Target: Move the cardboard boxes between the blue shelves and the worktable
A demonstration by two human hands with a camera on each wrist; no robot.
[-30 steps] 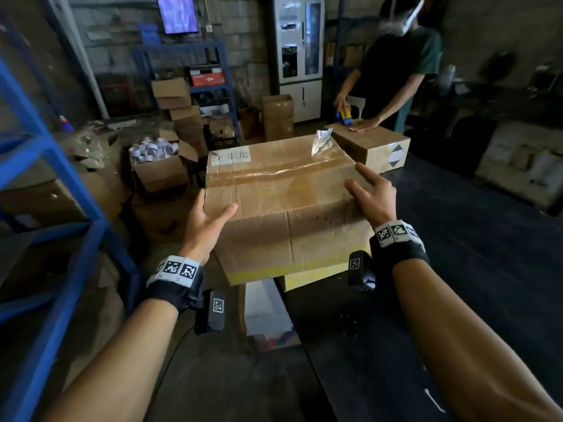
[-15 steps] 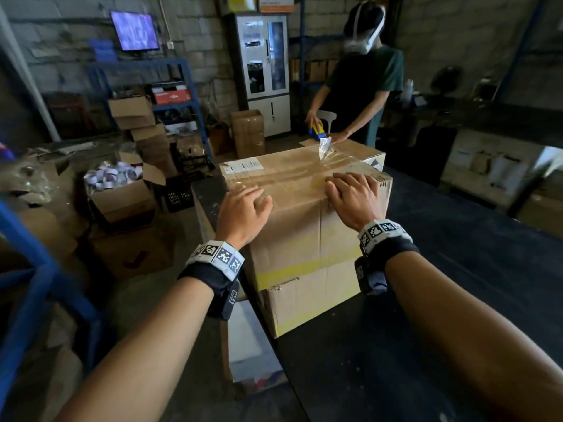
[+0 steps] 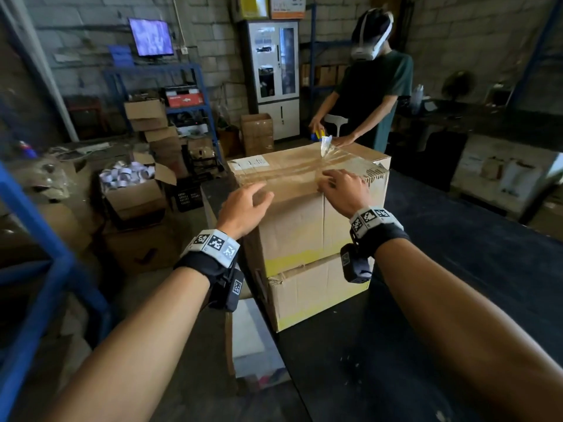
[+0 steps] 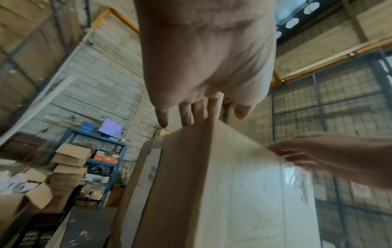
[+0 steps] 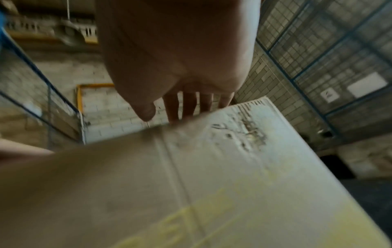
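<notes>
A tall taped cardboard box (image 3: pixel 304 233) with yellow bands stands upright on the left corner of the black worktable (image 3: pixel 457 284). My left hand (image 3: pixel 243 205) hovers with relaxed fingers over the box's near left top edge; the left wrist view shows its fingers (image 4: pixel 197 114) straight, just above the box (image 4: pixel 222 184). My right hand (image 3: pixel 344 190) lies flat on the top near the front edge, fingertips on the clear tape. In the right wrist view its fingers (image 5: pixel 191 104) reach over the edge of the box (image 5: pixel 191 184). Neither hand grips anything.
A blue shelf frame (image 3: pixel 36 226) stands close on my left. Open cartons, one holding white rolls (image 3: pixel 134 190), crowd the floor beyond it. Another person (image 3: pixel 374 95) works with a tape dispenser at the table's far end. A white box (image 3: pixel 249 339) sits under the table corner.
The box went from being carried by its sides to standing on the table. Both hands moved onto its top, and the left hand has now lifted slightly off it.
</notes>
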